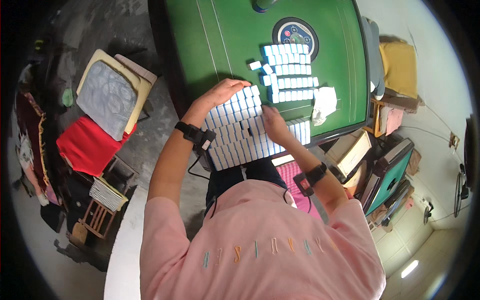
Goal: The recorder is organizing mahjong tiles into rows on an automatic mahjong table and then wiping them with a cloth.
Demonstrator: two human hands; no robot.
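Packed rows of white mahjong tiles with blue backs (232, 135) lie at the near edge of a green felt mahjong table (187, 45). My left hand (223, 93) lies along the far left side of this block, its fingers against the farthest row. At the right ends of the upper rows is my right hand (275, 123), touching the tiles with its fingers curled. Its fingertips are partly hidden, so a grip cannot be made out. Beyond it, shorter rows of tiles (292, 70) stand apart, with a few loose tiles (255, 65) at their left.
A round control panel (287, 33) sits mid-table behind the short rows. A crumpled white cloth (324, 105) lies to their right. A dark cylindrical object (264, 4) is at the far edge. Cushioned chairs (107, 97) stand left; another green-topped table (390, 176) stands right.
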